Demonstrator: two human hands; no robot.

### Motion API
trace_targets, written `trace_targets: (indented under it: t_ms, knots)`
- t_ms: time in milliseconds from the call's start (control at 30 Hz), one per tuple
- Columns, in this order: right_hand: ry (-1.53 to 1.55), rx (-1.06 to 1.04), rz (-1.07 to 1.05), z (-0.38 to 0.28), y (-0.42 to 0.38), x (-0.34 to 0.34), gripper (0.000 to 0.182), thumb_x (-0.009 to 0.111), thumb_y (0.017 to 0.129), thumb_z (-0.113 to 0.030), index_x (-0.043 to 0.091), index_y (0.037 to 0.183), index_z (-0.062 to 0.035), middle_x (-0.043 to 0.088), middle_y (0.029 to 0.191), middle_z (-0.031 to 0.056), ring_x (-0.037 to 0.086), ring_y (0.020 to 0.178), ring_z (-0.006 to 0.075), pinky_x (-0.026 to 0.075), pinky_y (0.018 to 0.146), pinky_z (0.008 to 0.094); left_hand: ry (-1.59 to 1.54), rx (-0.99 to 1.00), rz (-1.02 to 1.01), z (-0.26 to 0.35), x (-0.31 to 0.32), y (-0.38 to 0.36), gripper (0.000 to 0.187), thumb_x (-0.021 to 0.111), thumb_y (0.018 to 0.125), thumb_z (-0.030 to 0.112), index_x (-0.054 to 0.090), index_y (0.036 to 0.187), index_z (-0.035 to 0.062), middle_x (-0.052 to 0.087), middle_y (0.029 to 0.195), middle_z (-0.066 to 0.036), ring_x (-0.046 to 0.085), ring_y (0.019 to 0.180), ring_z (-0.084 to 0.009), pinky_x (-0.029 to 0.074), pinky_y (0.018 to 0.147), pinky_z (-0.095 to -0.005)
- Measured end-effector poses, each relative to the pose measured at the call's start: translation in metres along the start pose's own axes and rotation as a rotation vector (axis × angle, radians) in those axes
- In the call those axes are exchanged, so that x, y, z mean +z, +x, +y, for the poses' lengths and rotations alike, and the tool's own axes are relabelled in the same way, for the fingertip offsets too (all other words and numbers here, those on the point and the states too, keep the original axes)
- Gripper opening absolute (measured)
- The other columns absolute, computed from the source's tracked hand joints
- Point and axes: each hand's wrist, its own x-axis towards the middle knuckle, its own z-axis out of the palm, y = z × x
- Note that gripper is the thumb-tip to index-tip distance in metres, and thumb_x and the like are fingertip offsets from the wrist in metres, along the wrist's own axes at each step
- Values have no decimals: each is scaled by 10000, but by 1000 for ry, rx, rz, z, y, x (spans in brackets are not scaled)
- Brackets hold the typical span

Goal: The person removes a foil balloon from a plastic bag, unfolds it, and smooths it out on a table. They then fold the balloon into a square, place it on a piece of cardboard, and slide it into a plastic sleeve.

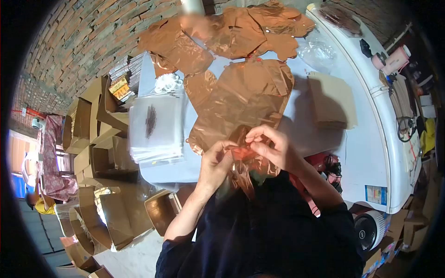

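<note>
A flat, copper-coloured foil balloon (241, 99) with rounded lobes lies across the middle of the table, its near end gathered up close to my body. My left hand (215, 162) pinches that near end between thumb and fingers. Just to the right, my right hand (273, 148) also has thumb and fingertips closed on the foil. Something reddish shows between the two hands, but I cannot make out what it is. Crumpled foil hangs below my fingers.
More copper foil pieces (241, 30) are heaped at the table's back. Clear plastic bags (157, 125) and white rings (168, 83) lie left, a stack of brown card (330, 99) right. Open cardboard boxes (118, 213) crowd the left floor; a fan (369, 230) stands lower right.
</note>
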Motion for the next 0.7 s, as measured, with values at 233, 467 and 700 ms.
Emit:
trace_targets:
  t_ms: [233,467,700]
  knots:
    - [-438,-133,25,-37,-14,33,757,907,801,-320,522,1348,35,660,1191,235,685,1067,412,561,889,469,440,115,3,38,9,5,219,764,966,113,659,1138,28,777,934,-168,787,862,-240,592,738,-343]
    - [-259,96,-94,-46,-6,-4,189,599,883,-4,694,1044,-35,680,813,165,687,700,300,526,660,378,635,34,-318,92,-14,8,266,751,936,85,611,1161,55,736,859,-141,756,834,-289,552,739,-404]
    - [68,378,-249,-71,19,-52,165,537,935,-40,686,982,13,626,816,-1,569,726,84,463,661,279,941,248,-519,117,-47,22,189,737,879,-17,715,1066,-2,751,953,-107,715,816,-226,556,727,-367]
